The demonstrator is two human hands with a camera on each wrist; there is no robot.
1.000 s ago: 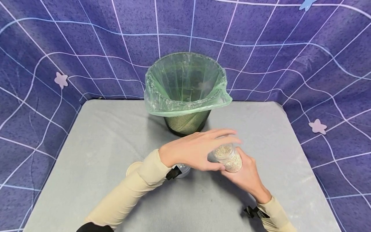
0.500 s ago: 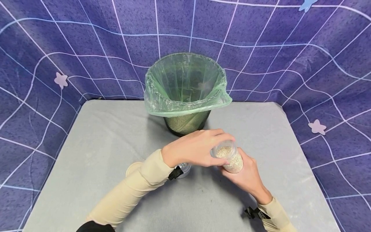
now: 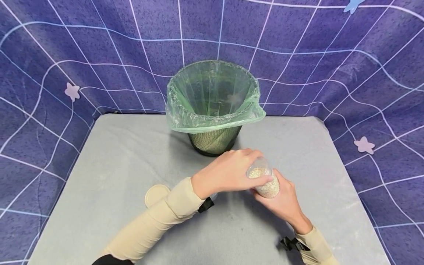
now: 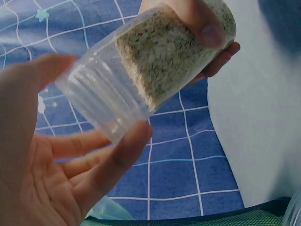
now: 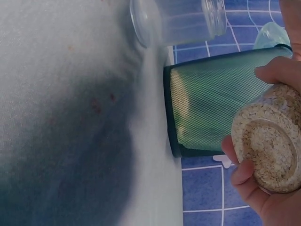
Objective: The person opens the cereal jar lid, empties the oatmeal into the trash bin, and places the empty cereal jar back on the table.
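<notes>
A clear jar of oats [image 3: 269, 188], its mouth uncovered, is held above the grey table and tips toward the left. My right hand [image 3: 285, 198] grips its lower body; in the right wrist view, fingers [image 5: 244, 174] curl round near the oat-filled base [image 5: 270, 155]. At the mouth end, my left hand [image 3: 228, 171] holds the jar with thumb and fingers on opposite sides of the rim. The left wrist view shows the oats [image 4: 160, 52] filling the base end, with bare clear plastic near the mouth. A second clear jar [image 5: 176, 21] stands on the table, mostly hidden by my left wrist in the head view.
A round cream lid [image 3: 155, 195] lies on the table [image 3: 116, 165], partly behind my left sleeve. Behind my hands stands a mesh wastebasket [image 3: 215, 140] lined with a green bag [image 3: 212, 125]. A purple gridded cloth [image 3: 132, 55] surrounds the table.
My left hand has moved slightly right and lowered, its raised fingers closing round the jar's mouth. The jar has shifted slightly right. More of the cream lid shows beside my left sleeve.
</notes>
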